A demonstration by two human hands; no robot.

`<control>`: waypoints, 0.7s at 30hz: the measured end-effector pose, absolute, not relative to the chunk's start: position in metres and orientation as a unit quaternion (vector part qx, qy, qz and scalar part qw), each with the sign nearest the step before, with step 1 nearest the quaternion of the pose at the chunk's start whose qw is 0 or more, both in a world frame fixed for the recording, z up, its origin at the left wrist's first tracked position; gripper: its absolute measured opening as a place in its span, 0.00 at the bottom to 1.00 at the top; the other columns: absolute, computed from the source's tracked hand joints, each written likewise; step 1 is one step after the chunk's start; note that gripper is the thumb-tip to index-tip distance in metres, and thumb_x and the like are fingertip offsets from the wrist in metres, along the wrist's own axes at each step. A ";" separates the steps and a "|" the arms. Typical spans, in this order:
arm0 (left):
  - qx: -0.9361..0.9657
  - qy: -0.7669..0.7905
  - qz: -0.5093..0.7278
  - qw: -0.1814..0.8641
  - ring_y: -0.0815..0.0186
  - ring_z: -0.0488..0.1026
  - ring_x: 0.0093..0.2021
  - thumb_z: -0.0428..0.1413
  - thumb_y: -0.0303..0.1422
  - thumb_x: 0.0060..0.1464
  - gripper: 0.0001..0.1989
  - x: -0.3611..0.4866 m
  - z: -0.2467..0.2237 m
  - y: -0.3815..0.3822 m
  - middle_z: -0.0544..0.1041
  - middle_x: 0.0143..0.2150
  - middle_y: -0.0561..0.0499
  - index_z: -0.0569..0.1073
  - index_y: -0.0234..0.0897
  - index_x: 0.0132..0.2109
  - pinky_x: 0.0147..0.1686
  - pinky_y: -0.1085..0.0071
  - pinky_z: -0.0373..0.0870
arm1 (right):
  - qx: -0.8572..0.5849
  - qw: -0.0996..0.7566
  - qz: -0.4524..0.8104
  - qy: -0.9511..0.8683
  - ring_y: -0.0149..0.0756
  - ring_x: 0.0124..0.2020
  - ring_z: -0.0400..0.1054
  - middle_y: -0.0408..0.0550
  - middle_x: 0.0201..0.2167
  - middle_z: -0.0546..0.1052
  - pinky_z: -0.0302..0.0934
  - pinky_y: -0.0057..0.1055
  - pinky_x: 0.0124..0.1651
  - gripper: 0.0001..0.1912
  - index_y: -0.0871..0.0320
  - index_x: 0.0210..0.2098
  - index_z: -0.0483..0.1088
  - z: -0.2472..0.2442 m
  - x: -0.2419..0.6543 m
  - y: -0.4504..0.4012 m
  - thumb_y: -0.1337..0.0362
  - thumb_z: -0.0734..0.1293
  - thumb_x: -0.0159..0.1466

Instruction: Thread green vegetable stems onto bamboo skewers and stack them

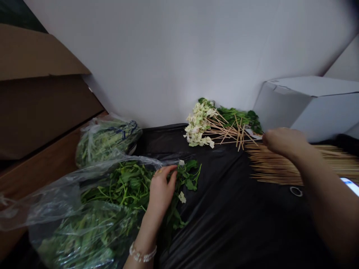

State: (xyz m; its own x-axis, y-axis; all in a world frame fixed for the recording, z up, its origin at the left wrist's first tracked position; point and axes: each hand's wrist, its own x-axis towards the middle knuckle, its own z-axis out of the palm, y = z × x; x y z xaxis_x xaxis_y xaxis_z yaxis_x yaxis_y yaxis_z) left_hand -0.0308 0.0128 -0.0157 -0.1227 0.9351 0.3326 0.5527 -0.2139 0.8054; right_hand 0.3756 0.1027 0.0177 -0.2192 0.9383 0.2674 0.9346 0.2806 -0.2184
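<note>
Black plastic sheet (224, 216) underlying | 7 o'clock: left hand (162, 186) touching leafy greens (130, 179), likely soft, wanting stem hold | 3 o'clock: right hand (284, 141) | both grips unclear

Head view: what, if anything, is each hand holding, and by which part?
Left hand at the greens, right hand by the sticks: whether either holds anything cannot be told.

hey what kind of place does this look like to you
Probably a makeshift indoor food-preparation corner: leafy greens spilling from an open plastic bag, a spread of thin wooden sticks, and a pile of vegetable-tipped sticks.
</note>
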 end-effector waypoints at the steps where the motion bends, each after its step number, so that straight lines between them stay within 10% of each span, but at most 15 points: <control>1: 0.662 0.595 0.424 0.167 0.53 0.74 0.48 0.59 0.29 0.50 0.12 -0.031 -0.020 0.013 0.81 0.44 0.45 0.81 0.44 0.43 0.53 0.61 0.64 | -0.614 0.141 -0.003 -0.776 0.45 0.28 0.70 0.59 0.22 0.73 0.60 0.39 0.31 0.12 0.60 0.20 0.72 0.025 0.370 0.098 0.72 0.66 0.60; 9: 0.772 0.586 0.216 0.114 0.54 0.74 0.43 0.58 0.30 0.51 0.13 -0.033 -0.016 0.009 0.81 0.38 0.45 0.81 0.44 0.44 0.44 0.63 0.66 | -0.443 -0.013 0.082 -0.893 0.35 0.27 0.68 0.47 0.25 0.76 0.54 0.31 0.31 0.11 0.56 0.20 0.71 0.052 0.275 0.050 0.74 0.63 0.55; 17: 0.702 0.572 0.335 0.261 0.62 0.73 0.25 0.53 0.41 0.58 0.14 -0.027 -0.008 0.005 0.78 0.22 0.51 0.82 0.45 0.39 0.29 0.70 0.62 | -0.393 -0.037 0.098 -0.913 0.38 0.28 0.71 0.48 0.24 0.77 0.54 0.30 0.29 0.12 0.56 0.24 0.76 0.025 0.247 0.051 0.73 0.62 0.56; 21: 0.689 0.593 0.354 0.219 0.57 0.77 0.32 0.59 0.38 0.52 0.08 -0.026 -0.017 0.008 0.83 0.32 0.48 0.83 0.46 0.36 0.36 0.68 0.64 | -0.384 -0.028 0.105 -0.917 0.37 0.29 0.72 0.47 0.26 0.79 0.55 0.29 0.31 0.12 0.55 0.27 0.77 0.025 0.248 0.052 0.70 0.62 0.60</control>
